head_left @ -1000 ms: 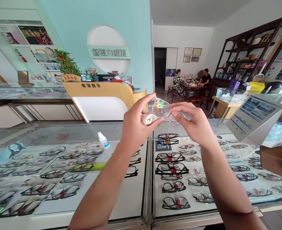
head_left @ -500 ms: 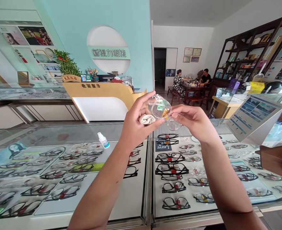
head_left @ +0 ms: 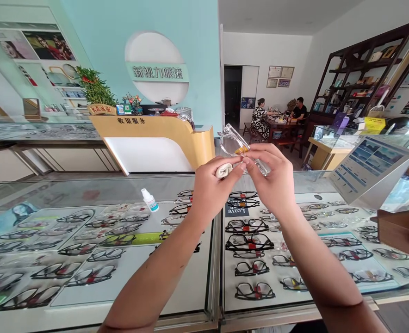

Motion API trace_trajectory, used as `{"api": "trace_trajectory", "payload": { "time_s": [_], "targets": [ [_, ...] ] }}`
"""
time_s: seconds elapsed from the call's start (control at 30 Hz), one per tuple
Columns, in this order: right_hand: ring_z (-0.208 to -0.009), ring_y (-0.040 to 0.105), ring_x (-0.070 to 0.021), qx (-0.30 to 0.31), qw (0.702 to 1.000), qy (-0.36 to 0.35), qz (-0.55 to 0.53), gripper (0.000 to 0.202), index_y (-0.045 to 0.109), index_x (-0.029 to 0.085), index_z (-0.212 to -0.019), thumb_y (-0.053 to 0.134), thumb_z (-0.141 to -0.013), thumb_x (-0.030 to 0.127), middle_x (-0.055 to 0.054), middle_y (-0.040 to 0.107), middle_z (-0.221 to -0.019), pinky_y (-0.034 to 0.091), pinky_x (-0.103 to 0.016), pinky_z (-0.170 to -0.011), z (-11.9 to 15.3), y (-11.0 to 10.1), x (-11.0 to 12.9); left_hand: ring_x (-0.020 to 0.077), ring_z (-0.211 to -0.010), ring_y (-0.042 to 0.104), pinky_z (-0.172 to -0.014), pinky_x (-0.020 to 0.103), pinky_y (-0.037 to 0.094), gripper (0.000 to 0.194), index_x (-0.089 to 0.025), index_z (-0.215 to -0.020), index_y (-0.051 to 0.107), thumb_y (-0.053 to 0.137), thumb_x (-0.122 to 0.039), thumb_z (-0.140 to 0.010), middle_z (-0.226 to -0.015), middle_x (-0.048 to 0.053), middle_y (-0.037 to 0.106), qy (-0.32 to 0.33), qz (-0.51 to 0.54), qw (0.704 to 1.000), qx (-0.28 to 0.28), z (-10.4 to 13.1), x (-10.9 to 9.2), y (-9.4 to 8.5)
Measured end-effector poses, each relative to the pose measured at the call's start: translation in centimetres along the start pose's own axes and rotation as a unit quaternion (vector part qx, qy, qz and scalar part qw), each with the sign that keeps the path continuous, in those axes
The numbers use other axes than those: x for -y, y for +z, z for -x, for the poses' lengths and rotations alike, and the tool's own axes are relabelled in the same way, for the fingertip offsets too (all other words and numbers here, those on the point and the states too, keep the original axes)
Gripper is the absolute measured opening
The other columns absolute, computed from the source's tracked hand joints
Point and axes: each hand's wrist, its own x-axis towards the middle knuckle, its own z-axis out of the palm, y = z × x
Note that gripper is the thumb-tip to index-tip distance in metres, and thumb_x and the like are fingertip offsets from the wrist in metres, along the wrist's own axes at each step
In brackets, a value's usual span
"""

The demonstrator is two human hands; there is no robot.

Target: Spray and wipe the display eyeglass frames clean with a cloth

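Observation:
Above the glass counter I hold a pair of clear-framed eyeglasses [head_left: 229,144], tilted, with a yellow tag on one lens. My right hand [head_left: 273,178] pinches the frame near its middle; its fingers partly cover the other lens. A rolled whitish cloth [head_left: 224,171] is tucked in the curled fingers of my left hand [head_left: 213,187]. The thumb and index fingertip of that hand meet the right fingertips at the frame, and I cannot tell how firmly they grip it.
A white spray bottle [head_left: 150,200] stands on the glass display counter [head_left: 176,305], left of my arms. Several rows of eyeglasses [head_left: 255,290] lie under the glass. An information stand [head_left: 373,171] is at the right. Two people [head_left: 260,119] sit at a table far back.
My left hand has left the lens rim and come right, its fingertips now meeting the right hand's. The eyeglasses have turned, showing a temple arm along the top.

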Motion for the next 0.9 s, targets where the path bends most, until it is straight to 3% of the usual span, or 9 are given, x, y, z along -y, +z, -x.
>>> {"api": "trace_trajectory", "payload": {
  "time_s": [0.17, 0.3, 0.37, 0.43, 0.53, 0.67, 0.77, 0.9],
  "targets": [
    [-0.121, 0.081, -0.0287, 0.062, 0.996, 0.001, 0.062, 0.029, 0.09, 0.027, -0.121, 0.065, -0.108, 0.02, -0.01, 0.083, -0.134, 0.066, -0.05, -0.107, 0.3, -0.1, 0.6, 0.0226, -0.094, 0.081, -0.086, 0.038, 0.065, 0.03, -0.026, -0.106, 0.093, 0.092, -0.053, -0.093, -0.107, 0.006, 0.092, -0.079, 0.031, 0.996, -0.003, -0.7, 1.4, -0.3],
    [-0.12, 0.082, -0.0297, 0.126, 0.989, 0.025, 0.08, 0.025, 0.089, 0.024, -0.116, 0.066, -0.107, 0.023, -0.011, 0.083, -0.137, 0.064, -0.048, -0.103, 0.3, -0.9, 1.2, 0.0216, -0.089, 0.078, -0.081, 0.036, 0.063, 0.026, -0.025, -0.103, 0.093, 0.091, -0.049, -0.092, -0.1, 0.005, 0.091, -0.089, -0.006, 0.996, -0.022, -1.2, 2.6, -0.5],
    [-0.107, 0.081, -0.0272, 0.14, 0.985, 0.041, 0.088, 0.018, 0.086, 0.023, -0.103, 0.068, -0.107, 0.026, -0.01, 0.086, -0.124, 0.061, -0.044, -0.094, 0.0, -1.5, 1.4, 0.0213, -0.09, 0.078, -0.082, 0.036, 0.062, 0.02, -0.025, -0.103, 0.092, 0.085, -0.042, -0.096, -0.101, 0.004, 0.09, -0.064, -0.055, 0.996, -0.024, -1.3, 3.0, -0.5],
    [-0.086, 0.073, -0.0223, 0.133, 0.985, 0.055, 0.1, 0.021, 0.076, 0.023, -0.086, 0.069, -0.106, 0.029, -0.006, 0.081, -0.096, 0.054, -0.038, -0.08, -0.3, -2.4, 1.7, 0.0217, -0.093, 0.078, -0.087, 0.036, 0.062, 0.018, -0.025, -0.105, 0.091, 0.078, -0.037, -0.101, -0.104, 0.004, 0.09, -0.029, -0.126, 0.992, -0.011, -1.2, 3.2, -0.3],
    [-0.065, 0.048, -0.0162, 0.086, 0.987, 0.068, 0.117, 0.042, 0.048, 0.025, -0.068, 0.07, -0.104, 0.026, 0.001, 0.054, -0.067, 0.037, -0.035, -0.067, -0.7, -3.5, 1.9, 0.024, -0.097, 0.078, -0.088, 0.038, 0.059, 0.02, -0.025, -0.108, 0.091, 0.072, -0.031, -0.104, -0.109, 0.006, 0.088, -0.011, -0.252, 0.965, 0.079, -0.9, 3.6, 0.6],
    [-0.062, 0.025, -0.014, 0.061, 0.99, 0.072, 0.107, 0.06, 0.023, 0.027, -0.066, 0.068, -0.105, 0.022, 0.006, 0.024, -0.062, 0.025, -0.036, -0.064, -0.7, -4.1, 2.5, 0.0279, -0.089, 0.075, -0.075, 0.039, 0.051, 0.024, -0.024, -0.098, 0.087, 0.065, -0.025, -0.107, -0.099, 0.009, 0.083, -0.057, -0.401, 0.877, 0.256, 0.2, 4.7, 3.0],
    [-0.063, 0.018, -0.0136, 0.085, 0.99, 0.072, 0.085, 0.062, 0.019, 0.027, -0.067, 0.066, -0.107, 0.021, 0.006, 0.017, -0.064, 0.021, -0.036, -0.062, -0.5, -4.2, 3.0, 0.0307, -0.09, 0.077, -0.075, 0.039, 0.05, 0.026, -0.02, -0.096, 0.084, 0.06, -0.017, -0.104, -0.1, 0.013, 0.082, -0.083, -0.453, 0.817, 0.346, 1.3, 6.1, 5.0],
    [-0.065, 0.015, -0.0134, 0.09, 0.992, 0.064, 0.06, 0.063, 0.017, 0.027, -0.068, 0.065, -0.107, 0.018, 0.006, 0.015, -0.066, 0.018, -0.036, -0.061, -0.5, -4.2, 3.4, 0.0327, -0.095, 0.079, -0.078, 0.039, 0.053, 0.025, -0.017, -0.103, 0.084, 0.059, -0.014, -0.103, -0.102, 0.016, 0.084, -0.102, -0.468, 0.767, 0.426, 2.6, 8.1, 6.6]
  ]
}}
